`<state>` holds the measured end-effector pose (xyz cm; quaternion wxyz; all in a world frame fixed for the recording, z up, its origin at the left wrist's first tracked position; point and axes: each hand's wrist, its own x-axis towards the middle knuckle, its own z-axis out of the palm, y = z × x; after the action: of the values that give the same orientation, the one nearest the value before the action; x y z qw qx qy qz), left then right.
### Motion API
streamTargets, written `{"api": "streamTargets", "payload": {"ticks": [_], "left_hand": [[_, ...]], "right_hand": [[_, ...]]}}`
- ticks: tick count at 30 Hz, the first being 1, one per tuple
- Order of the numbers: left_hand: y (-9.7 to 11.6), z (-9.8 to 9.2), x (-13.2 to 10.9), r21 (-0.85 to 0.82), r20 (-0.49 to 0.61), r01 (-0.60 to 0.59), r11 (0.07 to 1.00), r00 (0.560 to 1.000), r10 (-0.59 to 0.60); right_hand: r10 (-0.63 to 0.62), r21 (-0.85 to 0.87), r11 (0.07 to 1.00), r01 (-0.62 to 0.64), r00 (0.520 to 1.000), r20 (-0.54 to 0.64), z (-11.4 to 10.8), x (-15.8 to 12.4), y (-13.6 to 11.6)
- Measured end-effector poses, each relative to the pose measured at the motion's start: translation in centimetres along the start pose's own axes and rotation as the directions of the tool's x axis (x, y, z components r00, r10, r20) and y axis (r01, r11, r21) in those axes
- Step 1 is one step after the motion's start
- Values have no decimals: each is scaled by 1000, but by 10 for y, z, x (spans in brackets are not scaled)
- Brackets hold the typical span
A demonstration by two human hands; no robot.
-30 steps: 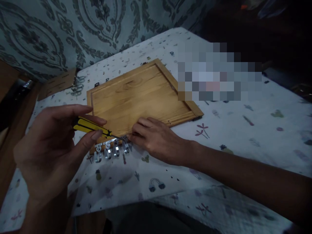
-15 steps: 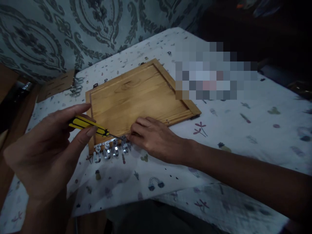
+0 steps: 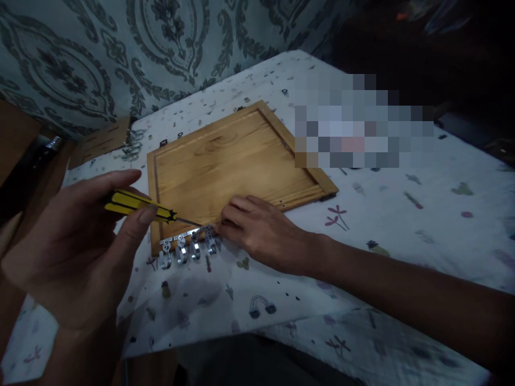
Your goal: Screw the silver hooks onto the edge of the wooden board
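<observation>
A framed wooden board (image 3: 229,161) lies flat on a table covered with a patterned white cloth (image 3: 402,214). Along its near edge sits a row of metal hooks (image 3: 187,247). My left hand (image 3: 76,246) is closed on a yellow-and-black screwdriver (image 3: 137,206), whose thin tip points right toward the rightmost hook. My right hand (image 3: 261,230) rests on the board's near edge with its fingertips pinched at that hook; what they pinch is too small to make out.
A second wooden strip (image 3: 100,142) with more metal hooks (image 3: 131,145) lies at the table's far left corner. A patterned wall hanging (image 3: 120,48) stands behind. The table's near edge drops off just below the hooks. A blurred patch covers something on the right.
My left hand with the screwdriver has drawn slightly left and down. The right hand stays at the hook.
</observation>
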<state>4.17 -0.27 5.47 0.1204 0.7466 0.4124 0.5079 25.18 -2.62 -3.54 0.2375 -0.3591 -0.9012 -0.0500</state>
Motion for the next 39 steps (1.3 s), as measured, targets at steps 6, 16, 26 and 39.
{"api": "streamTargets", "payload": {"ticks": [6,16,26,39], "left_hand": [[-3,3,-5,59,10,-23,998,1000,22],[-2,4,-2,91,115,-86,992,991,75],[-1,2,-5,115,66,-27,993,998,20],[4,1,-5,126,121,-62,990,992,46]], "right_hand": [[7,12,1000,-7,1000,5,-2,1,0],[7,25,1000,-8,1000,20,-3,2,-1],[9,45,999,-10,1000,18,-3,1,0],[3,28,1000,-3,1000,4,0,1,0]]}}
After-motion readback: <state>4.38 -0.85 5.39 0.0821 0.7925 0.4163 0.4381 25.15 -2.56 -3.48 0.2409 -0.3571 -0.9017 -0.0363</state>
